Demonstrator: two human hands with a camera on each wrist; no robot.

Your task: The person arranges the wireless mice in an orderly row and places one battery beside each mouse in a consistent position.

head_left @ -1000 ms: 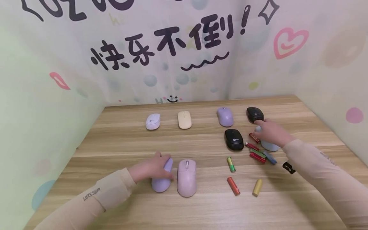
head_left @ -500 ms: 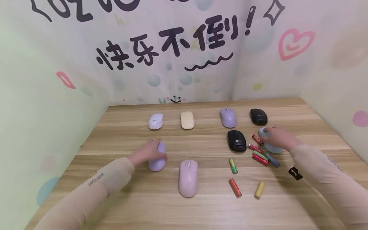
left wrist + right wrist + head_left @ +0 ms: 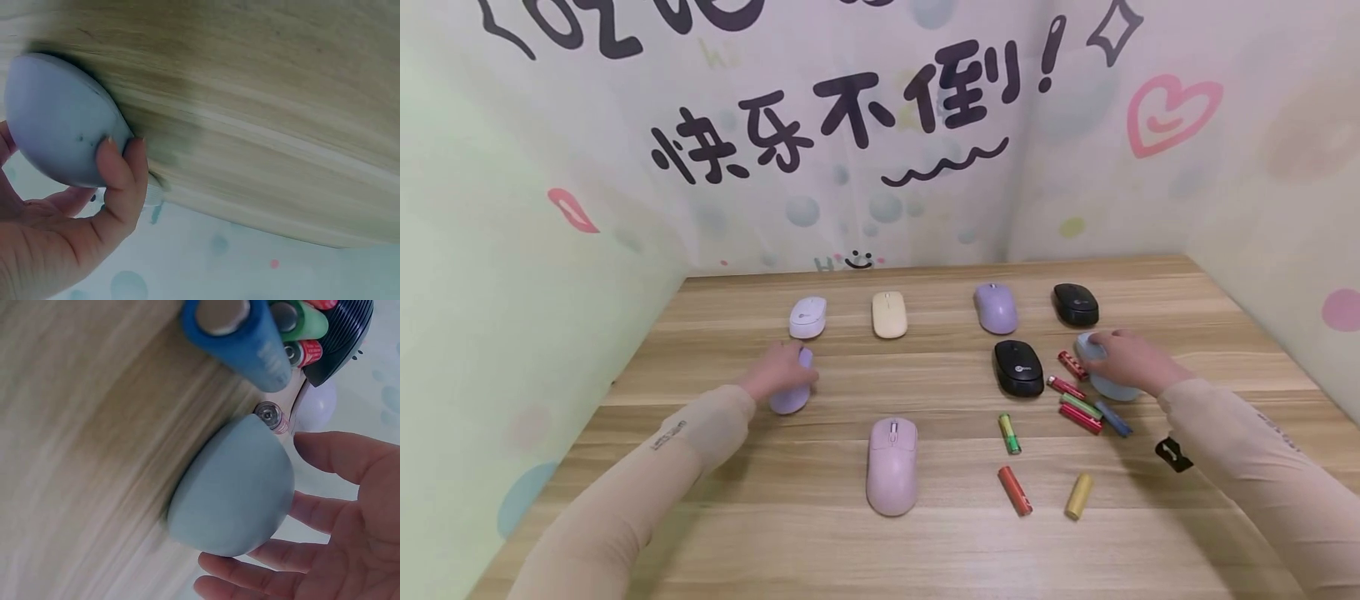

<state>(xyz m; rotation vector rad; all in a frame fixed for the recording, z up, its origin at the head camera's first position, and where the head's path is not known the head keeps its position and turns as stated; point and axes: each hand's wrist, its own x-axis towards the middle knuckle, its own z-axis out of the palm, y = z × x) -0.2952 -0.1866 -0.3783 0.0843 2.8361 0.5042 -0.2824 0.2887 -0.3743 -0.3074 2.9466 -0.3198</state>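
Observation:
In the head view, my left hand (image 3: 777, 371) grips a purple computer mouse (image 3: 792, 397) left of the table's middle, just in front of a white mouse (image 3: 808, 317). The left wrist view shows the fingers and thumb on both sides of this mouse (image 3: 59, 122), which appears to sit on the table. At the right, my right hand (image 3: 1131, 360) lies over a light blue mouse (image 3: 1108, 387). In the right wrist view its fingers are loosely extended along the light blue mouse (image 3: 234, 494), and the thumb seems apart from it.
Along the back stand a cream mouse (image 3: 889, 315), another purple mouse (image 3: 997, 308) and a black mouse (image 3: 1076, 305). A second black mouse (image 3: 1018, 368) sits beside several batteries (image 3: 1081, 417). A pink mouse (image 3: 892, 467) and a yellow battery (image 3: 1078, 497) lie nearer the front.
My left hand has carried the purple mouse from beside the pink mouse back and leftward, close to the white mouse. The right hand has stayed over the light blue mouse, its fingers drawn slightly back.

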